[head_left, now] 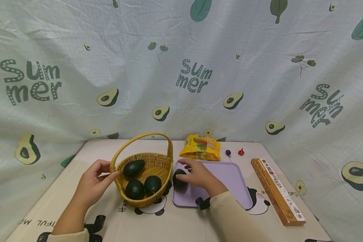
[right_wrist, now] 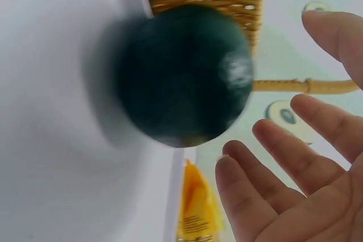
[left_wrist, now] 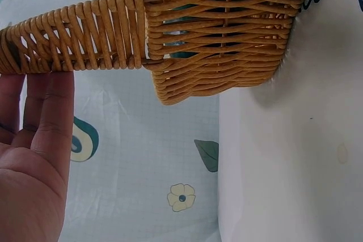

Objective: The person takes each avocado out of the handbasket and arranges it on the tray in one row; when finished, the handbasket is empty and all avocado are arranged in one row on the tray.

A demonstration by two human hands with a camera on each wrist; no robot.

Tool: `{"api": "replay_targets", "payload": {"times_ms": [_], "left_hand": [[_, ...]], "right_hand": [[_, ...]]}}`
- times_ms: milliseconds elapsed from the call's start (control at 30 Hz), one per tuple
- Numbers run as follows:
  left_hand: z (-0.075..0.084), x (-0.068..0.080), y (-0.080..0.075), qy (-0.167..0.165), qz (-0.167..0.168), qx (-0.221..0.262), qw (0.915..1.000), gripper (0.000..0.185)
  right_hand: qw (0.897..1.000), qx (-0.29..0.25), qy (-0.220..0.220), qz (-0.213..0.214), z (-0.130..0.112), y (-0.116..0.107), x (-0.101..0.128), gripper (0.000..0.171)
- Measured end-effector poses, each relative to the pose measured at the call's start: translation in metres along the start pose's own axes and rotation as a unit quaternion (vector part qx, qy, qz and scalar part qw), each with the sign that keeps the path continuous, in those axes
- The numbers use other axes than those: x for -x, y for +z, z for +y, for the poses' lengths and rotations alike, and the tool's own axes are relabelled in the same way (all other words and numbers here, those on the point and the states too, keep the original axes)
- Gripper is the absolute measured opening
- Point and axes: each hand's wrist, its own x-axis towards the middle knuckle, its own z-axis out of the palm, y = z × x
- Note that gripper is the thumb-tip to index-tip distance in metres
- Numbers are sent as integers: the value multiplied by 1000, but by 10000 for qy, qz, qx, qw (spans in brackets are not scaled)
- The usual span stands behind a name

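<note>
My left hand (head_left: 92, 183) is at the left side of a yellow wicker basket (head_left: 142, 202), pinching the lower part of its handle (left_wrist: 85, 35) between thumb and fingers. Three dark green avocados (head_left: 134, 168) lie inside the basket. Another dark avocado (head_left: 179, 181) rests on the left part of a lilac tray (head_left: 230, 176). Over that avocado hovers my right hand (head_left: 198, 174). In the right wrist view its fingers (right_wrist: 306, 162) are spread, and a gap shows between them and the avocado (right_wrist: 184, 77). The left thumb is hidden in the left wrist view.
Behind the tray lies a yellow snack bag (head_left: 201, 148). A purple lollipop (head_left: 228, 153) and a small red-wrapped candy (head_left: 241, 152) sit to its right. A long brown pasta box (head_left: 276, 191) lies right of the tray. A printed curtain (head_left: 181, 111) hangs behind the table.
</note>
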Motion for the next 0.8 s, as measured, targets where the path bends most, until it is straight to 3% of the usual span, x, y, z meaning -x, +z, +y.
{"api": "replay_targets", "payload": {"times_ms": [233, 433, 800], "left_hand": [[0, 0, 0, -4, 10, 42, 10000, 28], [-1, 0, 1, -24, 8, 64, 10000, 28], [1, -1, 0, -74, -10, 21, 10000, 28]], "right_hand": [[9983, -213, -533, -65, -16, -8, 2, 61], [9961, -86, -816, -319, -31, -11, -3, 58], [9946, 419, -592, -746, -58, -13, -15, 62]]}}
